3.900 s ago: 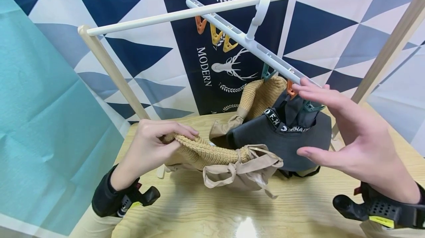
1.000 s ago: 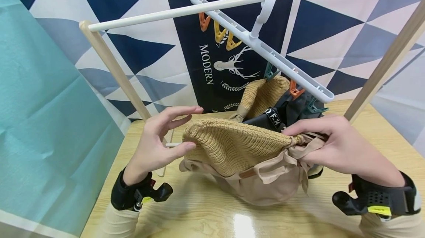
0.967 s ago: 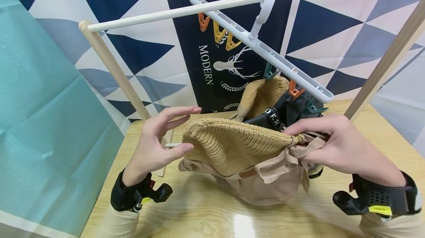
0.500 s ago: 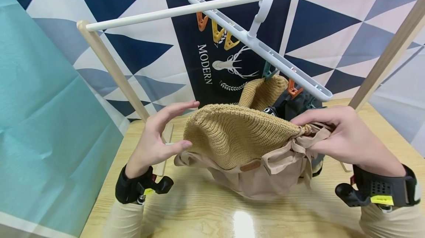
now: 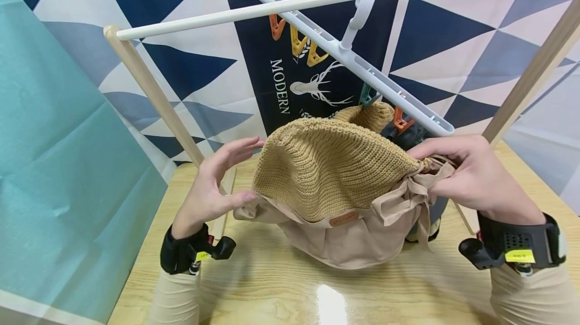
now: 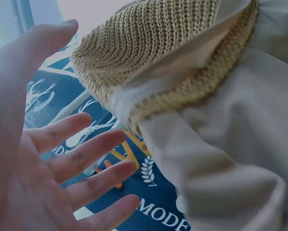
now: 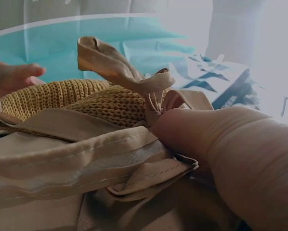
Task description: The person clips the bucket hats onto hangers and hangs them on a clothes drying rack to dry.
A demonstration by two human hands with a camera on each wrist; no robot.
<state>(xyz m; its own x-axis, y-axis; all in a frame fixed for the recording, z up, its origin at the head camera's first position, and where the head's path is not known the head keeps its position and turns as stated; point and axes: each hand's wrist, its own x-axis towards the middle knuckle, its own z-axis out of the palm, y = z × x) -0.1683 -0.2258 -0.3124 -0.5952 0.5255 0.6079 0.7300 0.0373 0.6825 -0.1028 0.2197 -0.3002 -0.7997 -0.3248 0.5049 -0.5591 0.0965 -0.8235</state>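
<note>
A beige sun hat (image 5: 335,174) with a knitted straw brim and a fabric bow is held over the table in the head view. My right hand (image 5: 471,176) pinches it at the bow (image 7: 156,96), thumb and fingers closed on the gathered cloth. At the hat's left side, my left hand (image 5: 217,184) has its thumb and fingers spread apart, the thumb tip right at the fabric edge. In the left wrist view, the left hand's fingers (image 6: 91,154) are extended beside the brim (image 6: 149,43) and hold nothing.
A white rod (image 5: 235,15) crosses above, carrying a pale clip hanger (image 5: 344,55) with orange, yellow and teal clips. Behind the held hat hang another straw hat (image 5: 378,113) and a dark hat (image 5: 437,209), mostly covered. The wooden table (image 5: 272,284) lies below.
The left hand has let go of the hat and opened beside it; the right hand, first empty, now grips the bow. Lately the hat has risen and tilted, showing more of its brim.
</note>
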